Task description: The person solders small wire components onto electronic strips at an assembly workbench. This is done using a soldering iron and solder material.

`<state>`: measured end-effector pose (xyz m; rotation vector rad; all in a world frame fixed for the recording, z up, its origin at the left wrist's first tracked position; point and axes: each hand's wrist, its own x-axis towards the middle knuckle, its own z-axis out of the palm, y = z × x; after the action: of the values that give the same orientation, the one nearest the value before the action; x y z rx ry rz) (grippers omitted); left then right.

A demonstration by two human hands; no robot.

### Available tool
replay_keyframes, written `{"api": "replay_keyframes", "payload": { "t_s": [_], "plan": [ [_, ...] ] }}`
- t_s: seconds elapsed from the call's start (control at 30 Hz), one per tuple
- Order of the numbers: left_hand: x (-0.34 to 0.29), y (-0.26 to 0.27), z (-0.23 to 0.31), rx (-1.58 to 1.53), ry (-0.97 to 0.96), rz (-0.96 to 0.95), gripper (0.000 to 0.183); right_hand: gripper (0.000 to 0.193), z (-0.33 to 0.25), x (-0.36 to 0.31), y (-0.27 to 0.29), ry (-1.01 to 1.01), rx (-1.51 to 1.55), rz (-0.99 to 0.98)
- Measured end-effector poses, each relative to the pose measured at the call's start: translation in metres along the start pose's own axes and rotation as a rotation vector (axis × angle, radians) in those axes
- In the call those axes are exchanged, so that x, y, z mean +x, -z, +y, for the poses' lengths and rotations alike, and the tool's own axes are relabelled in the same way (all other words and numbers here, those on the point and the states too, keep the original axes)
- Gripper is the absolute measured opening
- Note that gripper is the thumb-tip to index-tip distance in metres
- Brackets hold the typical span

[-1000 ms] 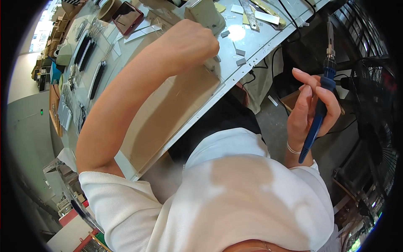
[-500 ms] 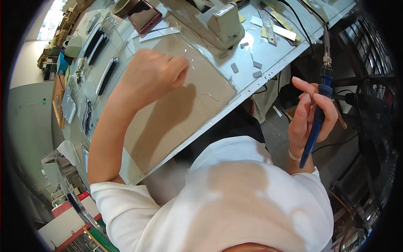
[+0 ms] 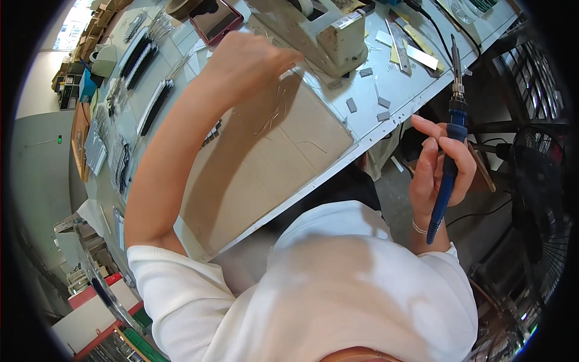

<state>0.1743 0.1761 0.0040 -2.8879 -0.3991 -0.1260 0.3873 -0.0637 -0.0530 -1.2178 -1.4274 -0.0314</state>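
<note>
My right hand (image 3: 443, 163) is wrapped round the blue handle of a soldering iron (image 3: 445, 190), its metal tip pointing away from me, right of the table's edge. My left hand (image 3: 256, 60) is closed in a pinch over the far part of a brown cardboard sheet (image 3: 307, 133), near a beige tape dispenser (image 3: 344, 45). What its fingertips hold, if anything, I cannot make out. Several thin wires (image 3: 274, 114) lie on the cardboard below this hand. A small dark strip (image 3: 211, 134) shows beside my left forearm.
Bundles of dark strips (image 3: 155, 107) lie on the table's left side. A red-framed tray (image 3: 215, 21) stands at the back. Small grey pieces (image 3: 351, 105), a metal ruler (image 3: 398, 45) and a yellow cutter (image 3: 416, 39) lie at the right. A black fan (image 3: 537, 175) stands at far right.
My left hand has moved away from me and to the right, toward the tape dispenser, uncovering wires on the cardboard and the dark strip. The soldering iron has shifted slightly left.
</note>
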Motion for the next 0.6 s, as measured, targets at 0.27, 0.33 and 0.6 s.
{"api": "replay_keyframes", "payload": {
  "t_s": [0.27, 0.33, 0.6],
  "plan": [
    [0.038, -0.006, -0.002, -0.023, -0.115, -0.155, 0.008, 0.02, 0.006, -0.011, 0.005, -0.056, -0.059, 0.07],
    [0.041, -0.003, -0.001, 0.035, -0.14, -0.203, 0.01, 0.02, 0.005, -0.007, 0.002, -0.049, -0.032, 0.072],
    [0.042, -0.005, -0.009, 0.059, -0.285, -0.134, 0.004, 0.022, 0.011, -0.001, -0.008, -0.034, 0.016, 0.088]
  ]
}}
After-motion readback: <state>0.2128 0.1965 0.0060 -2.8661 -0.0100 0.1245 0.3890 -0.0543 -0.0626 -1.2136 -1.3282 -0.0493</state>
